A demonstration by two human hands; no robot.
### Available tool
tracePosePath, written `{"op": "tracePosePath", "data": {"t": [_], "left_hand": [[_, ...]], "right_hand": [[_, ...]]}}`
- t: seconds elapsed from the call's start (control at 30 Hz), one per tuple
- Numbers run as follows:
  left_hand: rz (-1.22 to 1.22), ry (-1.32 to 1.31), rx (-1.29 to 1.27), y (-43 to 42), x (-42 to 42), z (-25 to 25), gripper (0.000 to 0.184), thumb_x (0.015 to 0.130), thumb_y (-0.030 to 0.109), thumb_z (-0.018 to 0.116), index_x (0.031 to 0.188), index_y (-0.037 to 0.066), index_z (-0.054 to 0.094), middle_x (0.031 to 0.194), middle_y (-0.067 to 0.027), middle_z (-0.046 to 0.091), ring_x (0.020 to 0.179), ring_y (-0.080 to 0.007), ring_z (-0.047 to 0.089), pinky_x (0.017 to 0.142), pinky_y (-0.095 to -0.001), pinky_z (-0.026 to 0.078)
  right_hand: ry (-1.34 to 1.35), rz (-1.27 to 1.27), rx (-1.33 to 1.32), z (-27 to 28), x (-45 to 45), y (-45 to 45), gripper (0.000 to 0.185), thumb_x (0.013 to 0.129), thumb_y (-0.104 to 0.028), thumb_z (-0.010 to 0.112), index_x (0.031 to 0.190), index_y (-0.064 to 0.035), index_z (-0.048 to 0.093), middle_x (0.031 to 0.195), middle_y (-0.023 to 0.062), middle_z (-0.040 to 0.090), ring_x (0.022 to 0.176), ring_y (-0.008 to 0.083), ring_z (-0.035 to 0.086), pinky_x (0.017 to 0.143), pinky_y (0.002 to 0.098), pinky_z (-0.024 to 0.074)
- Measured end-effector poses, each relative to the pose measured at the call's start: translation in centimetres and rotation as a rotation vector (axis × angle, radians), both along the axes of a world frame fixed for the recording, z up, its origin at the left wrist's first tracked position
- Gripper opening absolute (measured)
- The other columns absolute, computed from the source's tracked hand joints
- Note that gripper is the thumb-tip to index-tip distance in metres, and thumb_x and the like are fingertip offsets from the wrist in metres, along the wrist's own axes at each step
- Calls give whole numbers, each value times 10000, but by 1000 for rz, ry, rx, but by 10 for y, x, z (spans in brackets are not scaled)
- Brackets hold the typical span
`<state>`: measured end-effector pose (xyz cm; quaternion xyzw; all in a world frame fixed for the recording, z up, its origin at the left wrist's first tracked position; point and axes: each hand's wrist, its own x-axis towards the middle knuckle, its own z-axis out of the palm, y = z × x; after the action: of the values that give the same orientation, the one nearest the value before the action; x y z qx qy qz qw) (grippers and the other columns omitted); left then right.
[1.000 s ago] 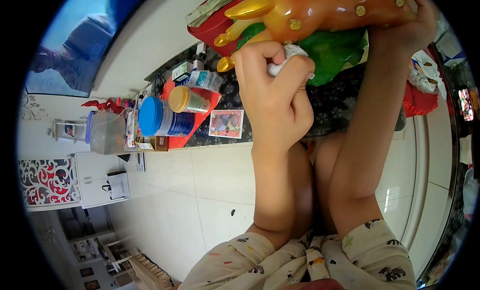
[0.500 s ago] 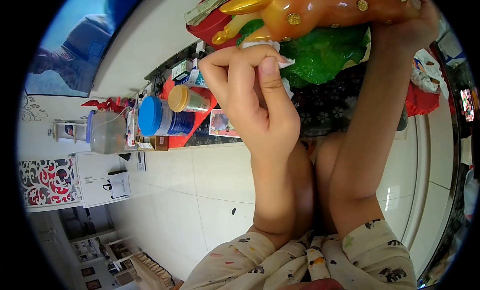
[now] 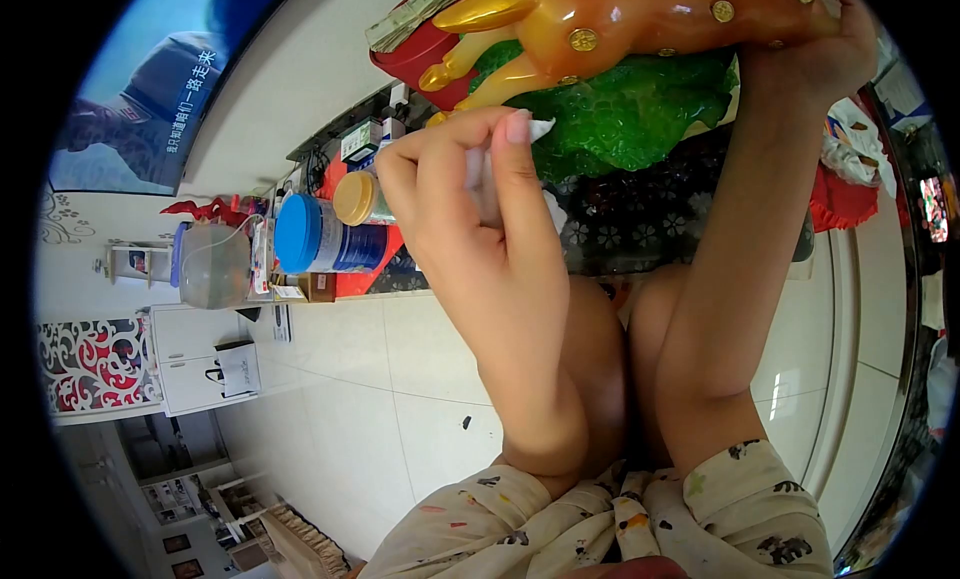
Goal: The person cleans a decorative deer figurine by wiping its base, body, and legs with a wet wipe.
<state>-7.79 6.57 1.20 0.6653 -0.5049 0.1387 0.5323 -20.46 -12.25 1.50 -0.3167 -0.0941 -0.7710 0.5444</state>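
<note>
My left hand (image 3: 480, 199) is closed around a crumpled white tissue (image 3: 485, 184), with one tip sticking out past the thumb. It is just below the gold-tipped legs of a glossy orange figurine (image 3: 640, 19) studded with gold coin shapes. My right hand (image 3: 835, 54) grips the figurine's right end, its fingers partly hidden at the frame edge. Under the figurine lies a translucent green base (image 3: 630, 119) on the dark floral tabletop (image 3: 640, 214).
To the left stand a blue-lidded tub (image 3: 310, 234), a tan-lidded jar (image 3: 355, 199) and small boxes (image 3: 362, 139). A red container (image 3: 425, 54) holds banknotes. Plastic bags (image 3: 858, 149) lie at the right. A screen (image 3: 150, 89) hangs at the upper left.
My left hand has moved left and away from the figurine with the tissue, turning so the tissue shows more. The figurine has shifted slightly left; my right hand stays on it.
</note>
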Motion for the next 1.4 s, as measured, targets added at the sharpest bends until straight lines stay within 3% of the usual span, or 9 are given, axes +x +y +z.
{"op": "tracePosePath", "data": {"t": [0.1,0.2,0.37,0.6,0.73,0.9,0.97,1.03,1.4], "left_hand": [[-17,90,9,-1,0,0,83,989,98,694,1003,17,692,997,-99,568,922,-218,523,807,-315,449],[-52,142,7,-1,-3,1,83,986,102,700,1009,23,692,1000,-96,568,927,-213,531,823,-312,452],[0,239,13,2,6,-2,179,1006,200,715,1029,24,699,884,13,605,788,-62,507,712,-208,415],[-81,465,-5,13,24,3,184,989,189,738,1061,28,685,918,0,667,760,-39,540,648,-184,417],[-131,565,85,20,28,7,187,981,178,748,1071,32,675,947,-17,684,786,-49,576,675,-196,452],[-148,527,61,18,36,1,183,971,142,752,1095,58,648,959,-25,684,764,-50,576,678,-203,469],[-187,499,75,21,39,2,192,965,114,751,1109,61,635,964,-21,673,766,-50,574,655,-200,468],[-249,456,85,24,44,-1,207,959,74,746,1121,63,618,983,-18,657,776,-52,574,625,-198,466],[-256,257,36,19,48,-1,116,875,17,797,962,46,726,1002,-23,599,945,-124,563,816,-239,442]], "right_hand": [[-49,-10,245,8,-2,-10,440,955,-287,498,1188,63,631,1072,190,715,953,326,702,916,437,579],[1,9,54,0,-2,-1,444,954,-290,498,1191,62,630,1078,191,712,960,328,700,918,437,577],[6,47,23,-2,-4,-5,457,959,-295,484,1210,62,621,1088,193,713,963,332,698,924,439,574],[78,-94,117,1,-9,-18,462,970,-293,462,1237,53,610,1117,182,714,967,334,698,938,446,567],[21,142,-48,-6,-13,-15,466,975,-297,449,1232,58,609,1118,198,710,981,338,694,935,448,566],[148,-125,141,0,-16,-19,478,982,-302,413,1209,67,616,1082,217,708,970,346,692,905,445,572],[155,-108,76,-5,-9,-17,510,962,-293,381,1254,81,568,1180,243,647,1052,392,648,956,499,535],[330,-391,273,2,-14,-24,639,915,-268,352,1413,118,455,1425,304,523,1273,473,556,1105,597,448],[387,-411,262,3,-12,-23,686,893,-301,336,1421,126,437,1385,340,531,1246,536,549,1098,639,441]]}}
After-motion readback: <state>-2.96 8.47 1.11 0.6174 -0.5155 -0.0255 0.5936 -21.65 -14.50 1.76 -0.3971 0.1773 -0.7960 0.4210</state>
